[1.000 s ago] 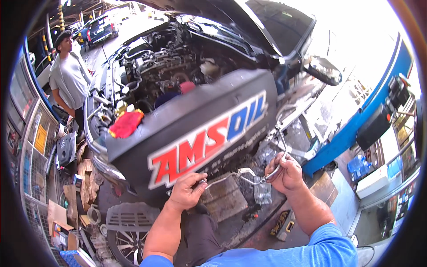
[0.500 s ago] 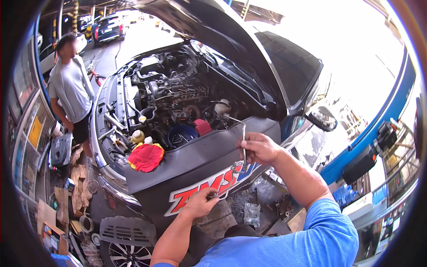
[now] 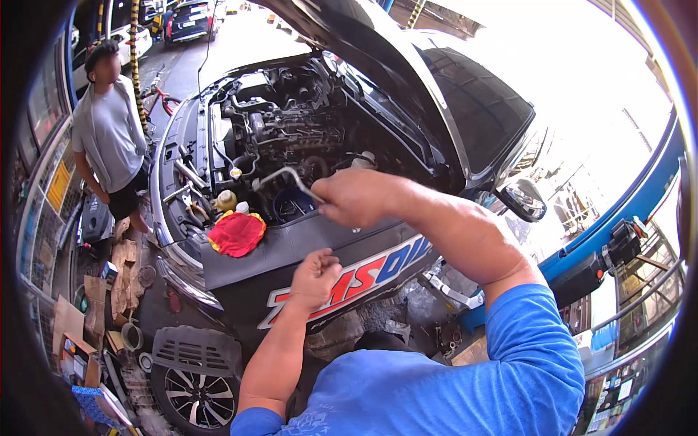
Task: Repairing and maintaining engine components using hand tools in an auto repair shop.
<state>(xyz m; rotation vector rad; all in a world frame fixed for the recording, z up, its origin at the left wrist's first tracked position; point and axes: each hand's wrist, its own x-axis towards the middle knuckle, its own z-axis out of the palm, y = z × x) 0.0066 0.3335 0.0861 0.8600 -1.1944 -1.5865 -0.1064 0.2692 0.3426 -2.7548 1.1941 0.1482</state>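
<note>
My right hand (image 3: 352,197) is closed round a bent, silvery metal pipe (image 3: 289,174), held over the near side of the engine bay. The pipe's hooked end points left, above a blue bowl (image 3: 297,198); its middle is hidden in my fist. My left hand (image 3: 316,280) hovers lower, in front of the black fender cover (image 3: 240,270), with its fingers curled together. Whatever they may hold does not show. A red cloth with yellow edging (image 3: 238,234) lies on the cover's far left corner. Behind my right hand sits the car engine (image 3: 287,134).
The raised bonnet (image 3: 392,65) slopes over the bay's right side. Several hand tools (image 3: 190,196) lie along the front edge. A person in a grey shirt (image 3: 109,131) stands at the left. A wheel (image 3: 196,392) and cardboard (image 3: 69,323) are on the floor at lower left.
My right hand has moved left and forward with the pipe, which has swung from upright to pointing left. My left hand has come up, away from the pipe. The view has shifted slightly.
</note>
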